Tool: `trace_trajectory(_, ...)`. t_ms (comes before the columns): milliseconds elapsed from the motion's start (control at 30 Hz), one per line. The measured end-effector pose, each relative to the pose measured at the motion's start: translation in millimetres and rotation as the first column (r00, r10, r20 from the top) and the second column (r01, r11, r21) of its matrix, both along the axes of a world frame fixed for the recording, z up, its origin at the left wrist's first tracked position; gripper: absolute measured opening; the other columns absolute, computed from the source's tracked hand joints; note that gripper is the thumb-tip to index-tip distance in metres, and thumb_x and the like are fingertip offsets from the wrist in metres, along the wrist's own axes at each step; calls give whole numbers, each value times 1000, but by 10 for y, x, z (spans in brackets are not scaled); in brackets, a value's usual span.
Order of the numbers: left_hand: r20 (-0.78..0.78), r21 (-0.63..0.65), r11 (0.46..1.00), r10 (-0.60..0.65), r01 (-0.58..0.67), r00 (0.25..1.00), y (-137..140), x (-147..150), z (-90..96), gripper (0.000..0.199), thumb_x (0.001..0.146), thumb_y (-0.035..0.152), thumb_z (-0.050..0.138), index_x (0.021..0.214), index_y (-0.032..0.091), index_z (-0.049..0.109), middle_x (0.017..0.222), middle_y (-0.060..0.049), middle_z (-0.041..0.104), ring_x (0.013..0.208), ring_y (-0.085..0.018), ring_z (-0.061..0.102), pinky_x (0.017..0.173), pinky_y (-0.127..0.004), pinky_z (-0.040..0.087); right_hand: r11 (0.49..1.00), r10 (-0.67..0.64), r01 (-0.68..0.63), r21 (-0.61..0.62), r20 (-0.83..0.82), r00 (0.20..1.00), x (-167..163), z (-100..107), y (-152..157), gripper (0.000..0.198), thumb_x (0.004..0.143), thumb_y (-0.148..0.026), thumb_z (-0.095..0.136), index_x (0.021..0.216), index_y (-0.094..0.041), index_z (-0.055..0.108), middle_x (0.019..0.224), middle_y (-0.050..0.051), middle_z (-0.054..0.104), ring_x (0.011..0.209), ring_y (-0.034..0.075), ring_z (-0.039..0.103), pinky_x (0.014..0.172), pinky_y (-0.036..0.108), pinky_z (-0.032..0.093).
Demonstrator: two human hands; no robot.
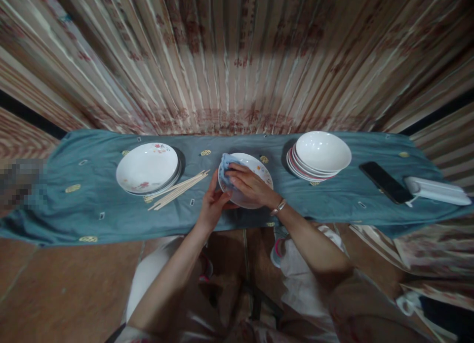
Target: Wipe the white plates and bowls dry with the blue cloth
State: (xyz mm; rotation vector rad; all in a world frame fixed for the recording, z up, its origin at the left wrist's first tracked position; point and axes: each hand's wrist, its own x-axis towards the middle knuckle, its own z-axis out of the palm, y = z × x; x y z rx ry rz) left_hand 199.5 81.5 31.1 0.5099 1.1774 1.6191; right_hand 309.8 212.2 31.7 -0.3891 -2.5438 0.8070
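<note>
Since the right hand (pixel 250 185) has the blue cloth (pixel 224 166) pressed against the flower-patterned plate (pixel 263 171) right around mid-frame, this looks like a wipe-down to me. Best way to do it IMO: go round the rim in smooth arcs, then finish across the middle, with light, even pressure so the plate doesn't skid or tip. I'd turn the plate with the left hand (pixel 213 203) rather than stretch the right one over it. I'd also spread that cloth flatter, cos it's bunched up at the plate's left edge. Pose-wise, the left arm comes up from the lower left, thumb and fingers pinching the plate's lower-left rim. The right arm slants in from the lower right, bracelet (pixel 278 207) on the wrist, palm down, fingers together and bent over the cloth. Can't tell if the plate sits flat on the desk (pixel 122 219) or is tipped up a bit. Chopsticks (pixel 178 190) lie left of the hands, so mind that elbow, I guess.
</note>
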Motion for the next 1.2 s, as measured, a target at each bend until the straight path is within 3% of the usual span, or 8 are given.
trace_trajectory(333, 10, -1, 997, 79, -79, 997, 23, -99, -59, 97, 63, 31, 82, 148, 35, 34, 98, -2, 73, 73, -15, 66, 61, -26, 58, 975, 153, -153, -158, -9, 988, 110, 177, -224, 35, 98, -39, 44, 112, -16, 67, 128, 14, 62, 123, 22, 56, 107, 42, 44)
trace_trajectory(433, -6, 1, 994, 109, -109, 994, 36, -125, -16, 100, 62, 30, 83, 149, 31, 33, 85, 0, 72, 67, -15, 65, 58, -26, 57, 983, 162, -162, -88, -5, 987, 163, 169, -265, 43, 87, -43, 63, 118, -13, 62, 128, 17, 61, 122, 26, 57, 105, 43, 46)
trace_trajectory(500, -16, -9, 993, 122, -122, 992, 44, -134, 23, 102, 61, 29, 83, 150, 27, 31, 74, 2, 69, 63, -15, 63, 59, -28, 57, 989, 148, -148, 5, 1, 989, 177, 154, -311, 44, 85, -35, 67, 122, -13, 59, 127, 16, 61, 122, 26, 56, 106, 43, 45)
trace_trajectory(667, -27, -19, 987, 158, -159, 987, 68, -121, 88, 97, 61, 27, 83, 147, 27, 38, 66, 5, 66, 59, -13, 61, 62, -28, 57, 978, 71, -76, 195, 35, 997, 168, 151, -430, 30, 94, -13, 43, 119, -15, 59, 123, 15, 61, 121, 24, 54, 106, 45, 44)
trace_trajectory(833, -65, -7, 989, 147, -148, 987, 91, -114, 100, 95, 64, 36, 81, 148, 26, 36, 78, 1, 72, 68, -18, 68, 68, -30, 57, 975, 64, -64, 215, 10, 998, 201, 247, -445, 33, 94, -10, 37, 118, -17, 59, 115, 13, 64, 113, 24, 57, 102, 45, 45)
trace_trajectory(1033, -70, 75, 994, 88, -82, 994, 115, -125, 139, 91, 71, 47, 75, 149, 28, 33, 87, -3, 74, 77, -21, 71, 73, -33, 57, 997, -47, 51, 64, -65, 997, 323, 411, -361, 18, 94, -25, 49, 103, -18, 64, 101, 10, 68, 97, 24, 61, 89, 39, 49)
trace_trajectory(1133, -124, 105, 991, 94, -81, 988, 130, -150, 144, 85, 72, 44, 75, 147, 27, 37, 86, -3, 72, 76, -19, 70, 76, -33, 56, 978, -166, 150, -142, -103, 981, 403, 485, -283, 18, 90, -33, 59, 97, -18, 67, 87, 5, 68, 81, 19, 61, 75, 31, 49)
trace_trajectory(1200, -180, 123, 985, 145, -124, 973, 146, -190, 123, 78, 72, 42, 76, 142, 26, 45, 88, -3, 71, 75, -17, 69, 77, -32, 55, 922, -243, 197, -332, -102, 965, 455, 526, -215, 22, 85, -38, 65, 94, -18, 69, 77, 0, 66, 68, 15, 58, 63, 26, 46)
